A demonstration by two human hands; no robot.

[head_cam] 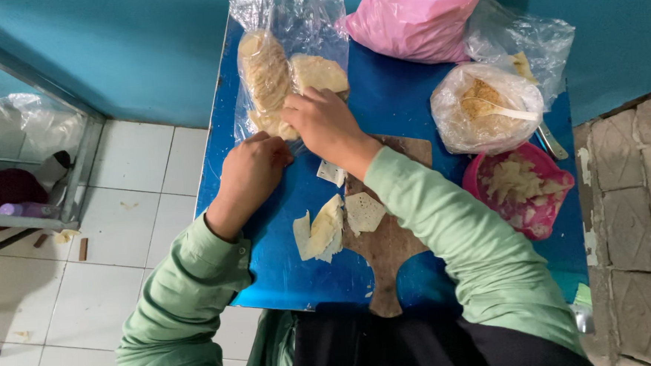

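Wooden board (388, 239) with torn wrapper pieces (326, 227), both hands' fingers (303, 110) closed on crinkly clear bag (288, 29) — floppy round wrappers.

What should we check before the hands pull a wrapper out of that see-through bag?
1. Right hand on the clear plastic bag of pale round wrappers: ok, the hand rests at the bag's open end.
2. Left hand steadies the bag: cannot tell, it is a closed fist at the bag's edge.
3. Bare spot on the brown wooden cutting board: ok.
4. Loose folded wrapper pieces lie clear of the hands: ok.
5. Pink plastic bowl of pale shreds within reach: ok, beside the right forearm.
6. Blue tabletop edge: ok, nothing visibly overhangs but the board's handle.
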